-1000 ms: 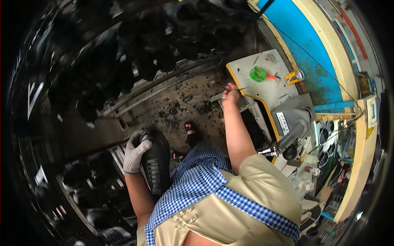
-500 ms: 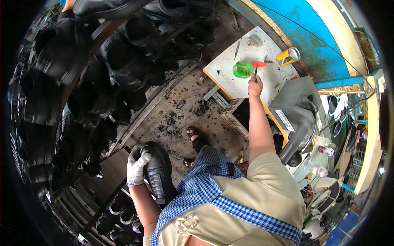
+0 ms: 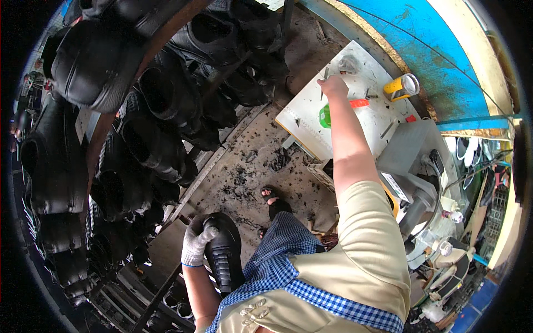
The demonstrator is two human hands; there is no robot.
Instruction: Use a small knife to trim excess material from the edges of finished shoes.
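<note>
My left hand (image 3: 197, 240), in a white knitted glove, grips the toe end of a black lace-up shoe (image 3: 223, 256). The shoe's heel end rests against my checked apron. Stretched out over the white tabletop (image 3: 305, 114), my bare right hand (image 3: 333, 87) has its fingers closed on a thin grey blade-like tool (image 3: 325, 72), whose ends show on both sides of the fingertips. Below that wrist, partly covered by the forearm, stands a green plastic container (image 3: 325, 116). A flat orange-red piece (image 3: 359, 103) lies beside it.
A yellow-and-white can (image 3: 401, 87) stands at the table's far right edge, with a grey metal machine (image 3: 405, 155) nearer me. Racks of black shoes (image 3: 166, 91) fill the left side. Dark scraps (image 3: 244, 180) litter the floor around my feet.
My right hand has moved from above the green container, where it held a slim dark tool, up and left to the grey tool. The left hand still holds the shoe.
</note>
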